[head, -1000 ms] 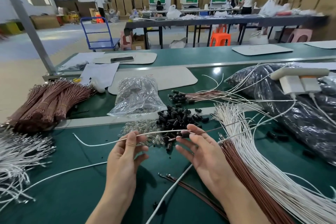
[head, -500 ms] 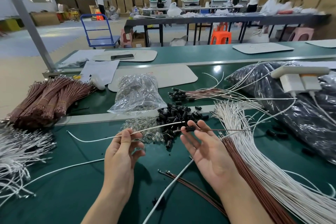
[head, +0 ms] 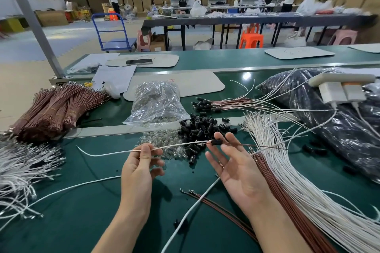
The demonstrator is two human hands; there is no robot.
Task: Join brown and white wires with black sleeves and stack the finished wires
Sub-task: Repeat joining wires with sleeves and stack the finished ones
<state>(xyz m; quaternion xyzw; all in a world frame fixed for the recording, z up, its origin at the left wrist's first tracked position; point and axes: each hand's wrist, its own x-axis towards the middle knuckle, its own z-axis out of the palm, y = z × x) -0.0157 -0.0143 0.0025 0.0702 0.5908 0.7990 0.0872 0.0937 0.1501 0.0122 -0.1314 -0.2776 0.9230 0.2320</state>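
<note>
Pinching white wire [head: 181, 145] with left hand [head: 137, 170], fingers [head: 145, 154] closed on it partway along, tail drooping off to the left. Nipping sleeve [head: 216, 142] at the tips of right hand [head: 238, 174], thumb and forefinger on it as far as can be told, the other fingers spread straight, palm up. Holding the lot in the air above the surface [head: 82, 211], just in front of the loose sleeve pile [head: 201, 127], with brown wire [head: 257, 146] running out of the sleeve to the right.

Handles light, by the look of it: next to no weight, thin, bendy rather than stiff, sagging wherever unsupported. Likely to pull apart if tugged by the far ends, so best gripped close to the sleeve, one side each, or on the sleeve itself. Small and smooth there, so probably easy to fumble. Calls for a fingertip pinch, not a fist. Apt to tangle with neighbours when laid down.

Looks like one thin line: white cord on the left, short black tube in the middle, brown cord on the right. Seems joined, but cannot tell how deep the ends sit. Bound, probably, for the stack [head: 226, 103] further back, black ends lying to the left.
</note>
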